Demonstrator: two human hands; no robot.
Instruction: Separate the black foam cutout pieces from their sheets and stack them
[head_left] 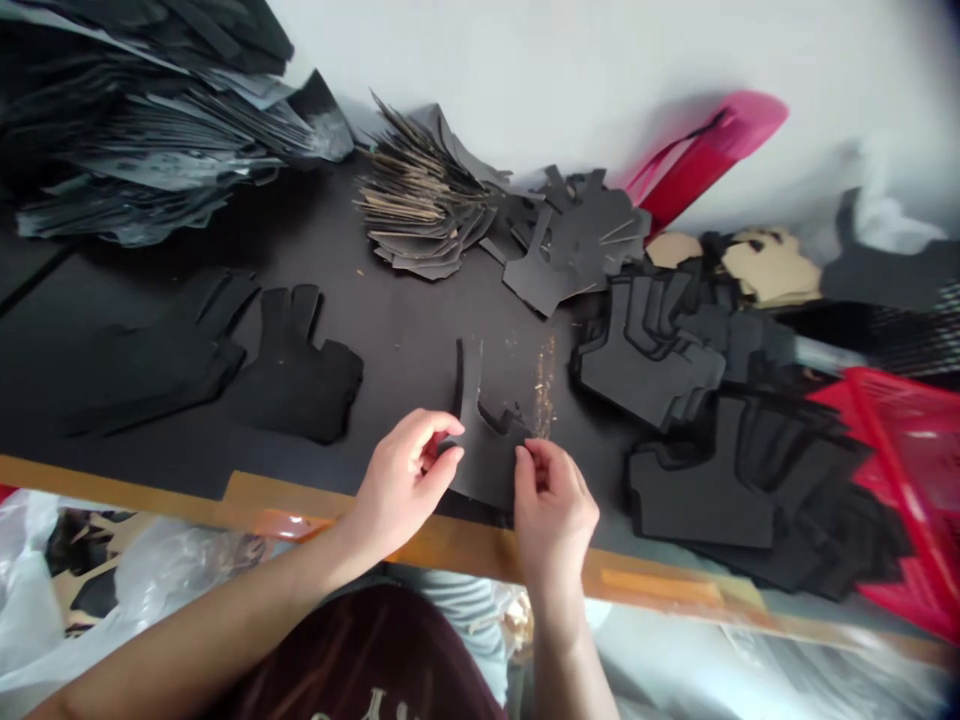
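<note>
In front of me on the black table (405, 330) lies a dark, flat cut-out sheet (487, 465) with a narrow upright arm and a notched right side. My right hand (555, 495) pinches its right edge between thumb and fingers. My left hand (412, 475) is at the sheet's left side, thumb and forefinger curled together with a dark bit showing between them. A thin black strip (459, 375) runs up from those fingers along the sheet's left edge; where it joins the sheet is hidden by the hand.
Matching black cut-outs lie left (296, 385) and in stacks right (652, 360). Behind are a fanned brown-edged pile (427, 200), loose grey pieces (577, 235) and a tall wrapped stack (172, 130). A red basket (900, 450) stands right. Tape (300, 495) covers the front edge.
</note>
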